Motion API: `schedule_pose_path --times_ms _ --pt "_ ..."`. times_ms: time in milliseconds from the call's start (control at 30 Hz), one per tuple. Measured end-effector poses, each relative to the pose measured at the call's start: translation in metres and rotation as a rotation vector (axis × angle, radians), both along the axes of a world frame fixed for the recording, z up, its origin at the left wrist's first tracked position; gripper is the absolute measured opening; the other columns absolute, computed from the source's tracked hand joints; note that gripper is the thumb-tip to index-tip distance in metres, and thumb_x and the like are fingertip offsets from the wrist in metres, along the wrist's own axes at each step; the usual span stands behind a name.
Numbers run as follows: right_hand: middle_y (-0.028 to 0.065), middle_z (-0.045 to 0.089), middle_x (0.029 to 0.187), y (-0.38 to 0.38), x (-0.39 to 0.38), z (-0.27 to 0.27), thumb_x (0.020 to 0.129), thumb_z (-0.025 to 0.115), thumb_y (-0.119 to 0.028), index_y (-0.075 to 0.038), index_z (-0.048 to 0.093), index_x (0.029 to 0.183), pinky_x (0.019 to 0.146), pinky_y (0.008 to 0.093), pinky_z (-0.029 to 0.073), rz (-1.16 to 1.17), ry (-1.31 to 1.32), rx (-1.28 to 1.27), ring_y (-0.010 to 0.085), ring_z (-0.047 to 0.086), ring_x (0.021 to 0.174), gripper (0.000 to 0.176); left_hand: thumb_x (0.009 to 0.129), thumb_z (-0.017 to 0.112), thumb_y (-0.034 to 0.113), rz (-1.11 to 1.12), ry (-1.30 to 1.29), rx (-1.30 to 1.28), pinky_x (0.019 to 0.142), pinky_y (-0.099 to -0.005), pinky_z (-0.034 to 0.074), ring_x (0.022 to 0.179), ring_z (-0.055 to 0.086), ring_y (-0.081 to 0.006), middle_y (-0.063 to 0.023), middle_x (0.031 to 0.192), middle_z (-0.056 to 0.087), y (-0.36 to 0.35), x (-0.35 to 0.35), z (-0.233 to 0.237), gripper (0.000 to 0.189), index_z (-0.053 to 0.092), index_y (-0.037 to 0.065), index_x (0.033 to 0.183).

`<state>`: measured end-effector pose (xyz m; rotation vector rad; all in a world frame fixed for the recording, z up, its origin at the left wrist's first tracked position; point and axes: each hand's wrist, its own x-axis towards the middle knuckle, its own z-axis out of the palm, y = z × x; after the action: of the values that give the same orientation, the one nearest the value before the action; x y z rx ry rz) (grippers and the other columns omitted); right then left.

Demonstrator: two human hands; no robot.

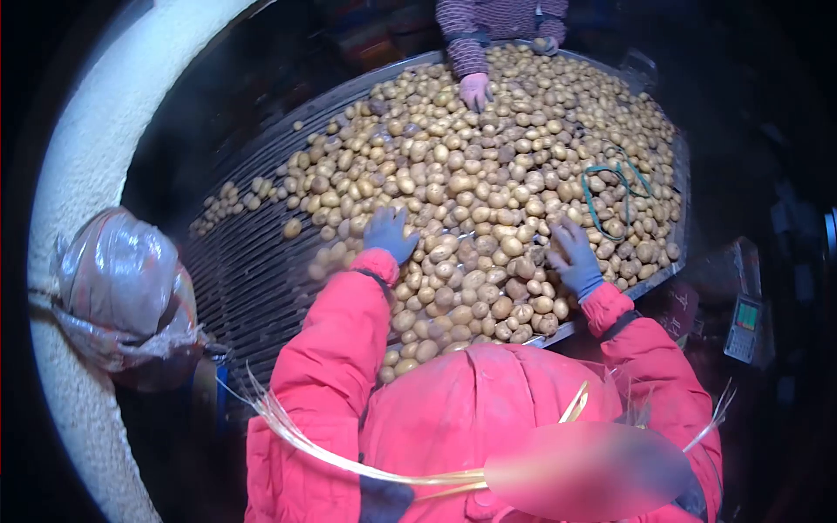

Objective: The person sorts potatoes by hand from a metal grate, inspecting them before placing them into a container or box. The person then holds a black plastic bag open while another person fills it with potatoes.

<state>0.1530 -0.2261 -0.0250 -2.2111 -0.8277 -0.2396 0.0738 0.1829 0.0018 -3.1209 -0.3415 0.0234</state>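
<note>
Potatoes lie heaped on the slatted counter. I judge them firm, light and prone to roll; grasp each around its middle. My left hand and right hand touch the heap, fingers apart.

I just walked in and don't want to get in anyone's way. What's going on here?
A person in a pinkish-red jacket has both gloved hands over a broad spread of potatoes on a slatted table. The left hand is near the bare slats; the right hand is among potatoes near a green strap. Neither visibly grips one. Across the table, a co-worker's pink-gloved hand reaches into the same spread.
</note>
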Motion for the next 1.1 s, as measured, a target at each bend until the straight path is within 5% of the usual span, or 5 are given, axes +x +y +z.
schedule_pose_path --times_ms 300,367,500,867,1100 --pt "0.0087 0.061 0.126 -0.078 -0.008 0.044 0.087 0.071 -0.008 -0.007 0.054 0.135 0.094 0.036 0.054 0.008 1.236 1.365 0.0206 0.062 0.11 0.051 0.077 0.067 0.064 -0.062 0.102 0.059 0.115 -0.048 0.03 0.134 0.036 -0.0416 -0.0176 0.144 0.045 0.013 0.015 0.023 0.084 0.05 0.013 0.141" --pt "0.0099 0.061 0.124 -0.074 -0.033 0.028 0.089 0.068 -0.003 -0.006 0.054 0.133 0.091 0.0393 0.057 0.037 0.388 0.708 0.0211 0.063 0.108 0.046 0.077 0.067 0.063 -0.124 0.09 0.053 0.113 -0.048 0.031 0.132 0.038 -0.0407 -0.0154 0.14 0.048 0.016 0.0 0.012 0.076 0.056 0.016 0.136" --pt "0.0142 0.07 0.093 -0.081 -0.076 0.051 0.098 0.055 -0.033 0.001 0.064 0.11 0.07 0.0345 0.058 0.095 1.597 0.904 0.0235 0.07 0.082 0.037 0.078 0.068 0.061 -0.129 0.127 -0.049 0.11 -0.0476 0.036 0.128 0.041 -0.0383 -0.01 0.13 0.056 0.013 -0.002 0.012 0.059 0.069 0.019 0.121" --pt "0.0119 0.07 0.103 -0.008 -0.065 0.012 0.093 0.066 -0.025 -0.004 0.067 0.118 0.084 0.0319 0.053 0.245 0.611 -0.016 0.02 0.067 0.097 0.032 0.078 0.079 0.044 -0.179 0.137 -0.786 0.1 -0.04 0.046 0.115 0.058 -0.0294 -0.0136 0.125 0.06 0.02 -0.049 0.015 0.056 0.067 0.011 0.122" --pt "0.0091 0.072 0.096 0.016 -0.033 0.037 0.089 0.07 -0.024 -0.001 0.071 0.107 0.08 0.0327 0.054 -0.15 0.998 0.283 0.0175 0.066 0.087 0.03 0.067 0.084 0.038 -0.217 -0.134 -0.589 0.112 -0.0457 0.036 0.134 0.041 -0.0364 -0.0143 0.148 0.042 -0.031 -0.149 0.006 0.061 0.068 0.019 0.123"
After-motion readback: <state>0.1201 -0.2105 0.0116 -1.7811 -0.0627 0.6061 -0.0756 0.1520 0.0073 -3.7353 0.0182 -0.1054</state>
